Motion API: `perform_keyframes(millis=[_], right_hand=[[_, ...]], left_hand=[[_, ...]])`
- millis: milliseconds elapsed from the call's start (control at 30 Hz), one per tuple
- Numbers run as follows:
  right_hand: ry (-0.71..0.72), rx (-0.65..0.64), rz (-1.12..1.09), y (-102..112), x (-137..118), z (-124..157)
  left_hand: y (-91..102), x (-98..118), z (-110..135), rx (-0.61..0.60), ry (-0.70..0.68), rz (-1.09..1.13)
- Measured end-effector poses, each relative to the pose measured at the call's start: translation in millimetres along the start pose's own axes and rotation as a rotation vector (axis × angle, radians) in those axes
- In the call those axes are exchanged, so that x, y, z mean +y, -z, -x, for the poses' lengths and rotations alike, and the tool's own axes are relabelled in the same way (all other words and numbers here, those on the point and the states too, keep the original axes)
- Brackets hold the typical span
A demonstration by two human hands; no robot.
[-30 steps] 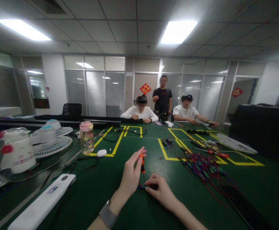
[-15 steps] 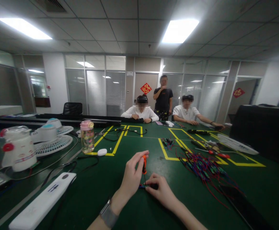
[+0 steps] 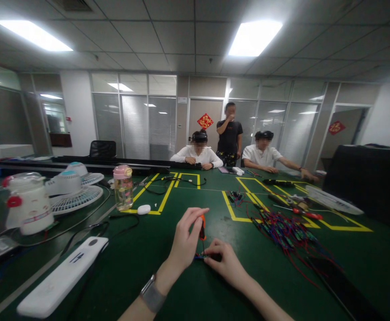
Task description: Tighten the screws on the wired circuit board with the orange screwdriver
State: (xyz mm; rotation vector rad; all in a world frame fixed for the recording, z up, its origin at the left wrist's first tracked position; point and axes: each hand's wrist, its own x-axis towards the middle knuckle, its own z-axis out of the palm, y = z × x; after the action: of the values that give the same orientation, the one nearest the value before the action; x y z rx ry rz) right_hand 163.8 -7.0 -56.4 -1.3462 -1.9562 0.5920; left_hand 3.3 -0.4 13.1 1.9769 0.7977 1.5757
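Note:
My left hand (image 3: 185,235) is closed around an orange-and-black screwdriver (image 3: 203,228), held upright with its handle against the thumb and fingers. The thin shaft points down at a small circuit board with wires (image 3: 200,257) on the green table. Close by on the right, my right hand (image 3: 224,259) pinches the board's right end between thumb and fingers. The exact spot where the screwdriver's tip meets the board is too small to make out.
Right of my hands lies a heap of wired circuit boards (image 3: 287,229), with a red-handled screwdriver (image 3: 307,214) behind it. At the left are a white power bank-like bar (image 3: 63,276), a pink-lidded bottle (image 3: 123,189), a white jug (image 3: 31,205) and fans (image 3: 76,199). Two people sit opposite; another stands.
Both hands keep nearly the same pose over the board, with the screwdriver still upright. The whole view has shifted slightly. The standing person's head has turned a little.

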Motion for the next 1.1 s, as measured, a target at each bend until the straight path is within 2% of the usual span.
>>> perform_keyframes(millis=[100,300,500,733,967,1100], right_hand=[[0.002,0.001,-0.007,0.7,-1.2,0.5],[-0.003,0.009,-0.007,0.8,-2.3,0.4],[0.007,0.007,0.003,0.0,-0.8,0.2],[-0.012,0.011,-0.024,0.4,-0.4,0.4],[0.006,-0.002,-0.003,0.1,-0.3,-0.2],[-0.006,0.006,-0.017,-0.8,2.2,-0.8]], left_hand=[[-0.9,-1.6,0.9,-0.009,-0.004,0.027],[-1.0,-1.0,1.1,0.050,-0.003,-0.062],[0.1,-1.8,1.1,0.005,-0.013,-0.017],[-1.1,-0.8,0.3,0.043,-0.030,-0.104],[0.6,0.7,1.7,-0.004,-0.070,-0.057],[-1.5,-3.0,1.4,0.016,-0.071,-0.050]])
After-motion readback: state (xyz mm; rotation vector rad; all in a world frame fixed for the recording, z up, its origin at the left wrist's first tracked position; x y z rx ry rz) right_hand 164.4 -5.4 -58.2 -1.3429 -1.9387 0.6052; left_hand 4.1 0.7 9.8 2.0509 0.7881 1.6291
